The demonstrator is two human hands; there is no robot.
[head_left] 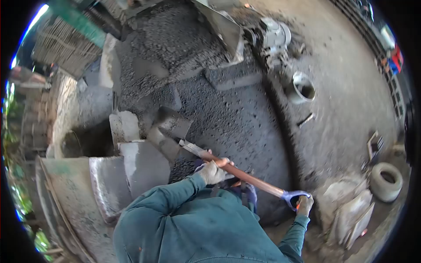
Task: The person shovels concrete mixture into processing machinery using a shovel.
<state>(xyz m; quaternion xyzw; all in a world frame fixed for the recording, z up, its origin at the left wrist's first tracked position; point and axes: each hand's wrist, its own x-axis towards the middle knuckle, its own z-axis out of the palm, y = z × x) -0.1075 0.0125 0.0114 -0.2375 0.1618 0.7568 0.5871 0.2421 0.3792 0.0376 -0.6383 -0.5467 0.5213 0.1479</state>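
A shovel (252,179) lies slantwise before my body, its metal blade (169,132) at the upper left over dark gravelly material (223,118). My left hand (212,172), in a pale glove, is wrapped round the shaft near the blade end. At the other end my right hand (304,205), also gloved, grips the purple D-shaped handle. Little material shows on the blade, which is near the metal sheets at the left. Both sleeves are dark green.
A large gravel heap (171,39) rises at the top. Metal sheets (144,168) stand at the left. At the right are a motor (275,35), a bucket (301,87), a tyre (386,182) and broken slabs (353,215). A dark groove runs along the floor.
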